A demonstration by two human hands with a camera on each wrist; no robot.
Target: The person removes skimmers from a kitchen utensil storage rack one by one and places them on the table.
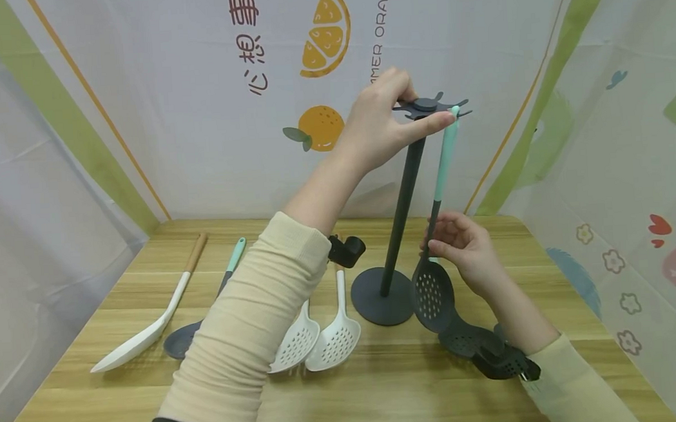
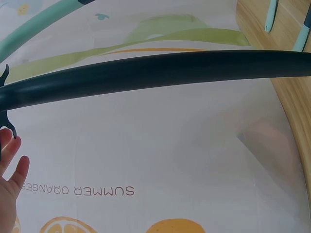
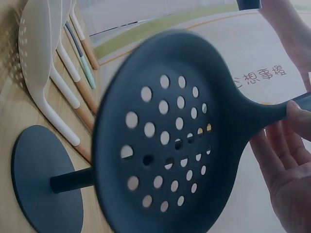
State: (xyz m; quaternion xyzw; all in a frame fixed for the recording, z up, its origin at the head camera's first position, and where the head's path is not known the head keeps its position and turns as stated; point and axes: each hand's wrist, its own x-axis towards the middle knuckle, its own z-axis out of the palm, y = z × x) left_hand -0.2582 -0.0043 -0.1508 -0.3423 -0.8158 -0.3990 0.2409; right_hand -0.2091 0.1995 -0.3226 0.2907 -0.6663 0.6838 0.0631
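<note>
A dark grey skimmer (image 1: 431,292) with round holes and a mint-green handle hangs upright beside the black utensil rack (image 1: 399,226). My right hand (image 1: 462,245) pinches its shaft just above the bowl, thumb in front, as the right wrist view also shows. Up at the rack's hooked top, my left hand (image 1: 387,114) holds the hook disc with its fingers curled behind. Its thumb lies straight across, tip at the handle's upper end. In the left wrist view, fingertips (image 2: 22,167) show near a hook, below the rack's post (image 2: 160,73).
To the left lie a white ladle (image 1: 143,342) with a wooden handle, a dark ladle (image 1: 180,340) with a mint handle, and white skimmers (image 1: 336,343), partly behind my left sleeve. Dark perforated utensils (image 1: 468,338) lie by my right forearm. A printed curtain (image 1: 195,149) encloses the table.
</note>
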